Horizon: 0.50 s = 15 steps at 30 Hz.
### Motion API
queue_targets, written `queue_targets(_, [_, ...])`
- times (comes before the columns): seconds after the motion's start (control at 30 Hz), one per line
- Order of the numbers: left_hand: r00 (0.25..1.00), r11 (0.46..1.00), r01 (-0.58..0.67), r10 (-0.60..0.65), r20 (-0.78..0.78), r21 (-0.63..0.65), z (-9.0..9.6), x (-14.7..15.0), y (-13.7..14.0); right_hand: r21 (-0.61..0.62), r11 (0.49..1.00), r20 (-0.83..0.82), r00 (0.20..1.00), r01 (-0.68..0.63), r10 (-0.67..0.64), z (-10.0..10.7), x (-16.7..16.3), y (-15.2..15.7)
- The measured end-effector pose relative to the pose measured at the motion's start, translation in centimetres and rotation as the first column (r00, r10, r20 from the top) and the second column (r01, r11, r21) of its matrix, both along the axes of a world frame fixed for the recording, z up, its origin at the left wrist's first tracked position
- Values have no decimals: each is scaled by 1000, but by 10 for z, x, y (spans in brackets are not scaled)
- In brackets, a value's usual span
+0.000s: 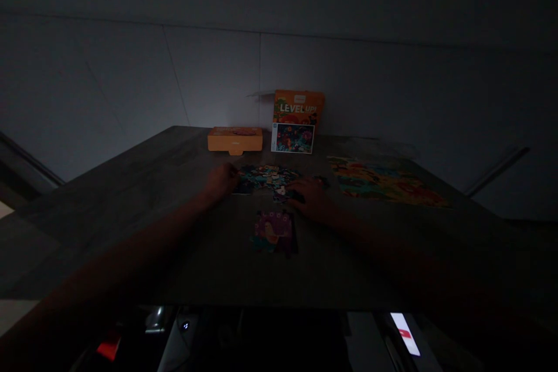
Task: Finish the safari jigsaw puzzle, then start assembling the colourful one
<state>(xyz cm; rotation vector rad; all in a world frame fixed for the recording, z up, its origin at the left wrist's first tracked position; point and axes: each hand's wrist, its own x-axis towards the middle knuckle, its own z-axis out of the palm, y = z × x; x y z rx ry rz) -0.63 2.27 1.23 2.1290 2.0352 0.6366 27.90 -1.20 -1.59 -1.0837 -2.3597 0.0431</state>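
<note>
Two bare hands at a dim grey table (131,186), clock directions read from the pile of jigsaw pieces (268,176) as centre, twelve lying away from the wearer. The left hand (222,180), at nine o'clock, meets the pile's edge with fingers curled inward; whether they are pinched on a piece cannot be told in this light. The right hand (311,195), near four o'clock, lies palm down with thumb and fingers apart — its fingers reach over the pieces and hide part of that edge. At six o'clock, separate from the pile, rests a joined purple patch (272,232) showing a bird. An orange box (235,142) lies flat at eleven; an upright box (300,106) marked "LEVEL UP!" stands at one, its lower front covered by a white-bordered picture (293,138). A colourful sheet (387,180) spreads at three o'clock, beyond the right hand — its details too dark to read.
</note>
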Motion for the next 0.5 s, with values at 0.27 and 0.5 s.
queue_targets(0.27, [935,935,338,-320,-156,109,7,16,-16,68,998,-139,990,8,1,7,-4,-8])
queue_targets(0.5, [968,988,-4,-34,-248,-153,5,2,-19,-13,981,-222,957,192,-190,3,4,3])
